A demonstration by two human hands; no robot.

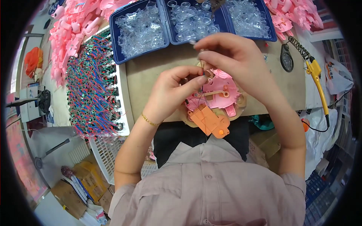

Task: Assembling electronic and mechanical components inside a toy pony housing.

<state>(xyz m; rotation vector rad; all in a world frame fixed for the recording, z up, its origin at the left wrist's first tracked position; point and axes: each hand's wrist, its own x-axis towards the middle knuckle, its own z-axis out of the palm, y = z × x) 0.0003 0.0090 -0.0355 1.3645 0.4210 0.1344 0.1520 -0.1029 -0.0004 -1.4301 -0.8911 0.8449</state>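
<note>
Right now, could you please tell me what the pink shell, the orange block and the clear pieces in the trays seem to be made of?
Pink shell: likely moulded plastic, smooth, with raised posts.
Orange block: probably plastic, smooth, evenly coloured.
Clear pieces: probably plastic, glossy, see-through with bright glints, though possibly glass.

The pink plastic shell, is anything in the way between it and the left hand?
Nothing solid that I can see. Only thin wires run from the left hand down across the pink plastic shell toward the orange plastic housing.
</note>
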